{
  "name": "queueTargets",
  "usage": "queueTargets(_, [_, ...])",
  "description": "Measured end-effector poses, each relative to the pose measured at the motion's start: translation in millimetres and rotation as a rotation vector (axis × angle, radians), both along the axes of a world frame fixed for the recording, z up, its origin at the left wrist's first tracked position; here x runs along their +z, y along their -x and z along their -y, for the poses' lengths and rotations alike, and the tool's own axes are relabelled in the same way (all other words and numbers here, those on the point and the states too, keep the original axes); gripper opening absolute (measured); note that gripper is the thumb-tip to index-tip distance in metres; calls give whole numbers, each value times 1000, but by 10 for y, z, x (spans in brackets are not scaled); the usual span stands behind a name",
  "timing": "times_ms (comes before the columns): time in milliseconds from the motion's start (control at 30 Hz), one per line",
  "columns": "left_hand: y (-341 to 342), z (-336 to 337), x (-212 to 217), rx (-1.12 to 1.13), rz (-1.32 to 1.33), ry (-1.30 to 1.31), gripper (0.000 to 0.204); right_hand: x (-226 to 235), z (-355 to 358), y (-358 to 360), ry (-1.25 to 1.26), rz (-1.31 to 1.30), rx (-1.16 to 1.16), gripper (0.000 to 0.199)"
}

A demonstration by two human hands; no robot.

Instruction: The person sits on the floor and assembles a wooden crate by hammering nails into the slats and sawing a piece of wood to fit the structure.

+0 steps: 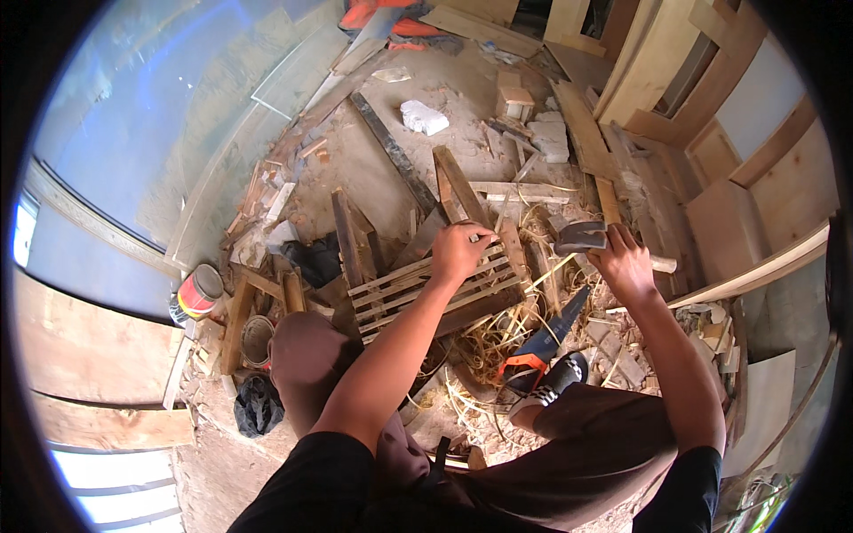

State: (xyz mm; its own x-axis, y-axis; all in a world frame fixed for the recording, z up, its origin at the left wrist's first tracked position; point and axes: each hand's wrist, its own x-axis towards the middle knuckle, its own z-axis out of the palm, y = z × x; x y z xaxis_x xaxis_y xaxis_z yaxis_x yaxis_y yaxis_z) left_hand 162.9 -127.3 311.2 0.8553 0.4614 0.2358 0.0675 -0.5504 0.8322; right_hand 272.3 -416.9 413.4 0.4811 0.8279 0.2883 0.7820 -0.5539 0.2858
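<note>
Handsaw (544,342) lies on the floor beside the shoe (553,382), left hand (459,251) pinches a nail on the slatted frame's (435,286) far edge, right hand (622,262) is closed around a raised hammer (582,236); risk: a skewed blow strikes fingers or splits the slat.

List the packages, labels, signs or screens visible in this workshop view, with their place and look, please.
Round metal can with a red and yellow label: on the floor at the person's left, lying on its side, pale lid end up.
Open round tin: just right of that can, beside the left knee, rusty inside; no label shows.
Black plastic bag: below the tin, crumpled.
No signs or screens.
</note>
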Motion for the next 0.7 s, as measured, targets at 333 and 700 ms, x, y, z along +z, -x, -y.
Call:
queueTargets(333, [-12,-59,-28,-20,-10,-74,14,22,-579,258,-332,-832,-97,34])
queueTargets(700, [-48,-73,-118,-18,68,-84,16,-114,-969,334,-382,-763,19,29])
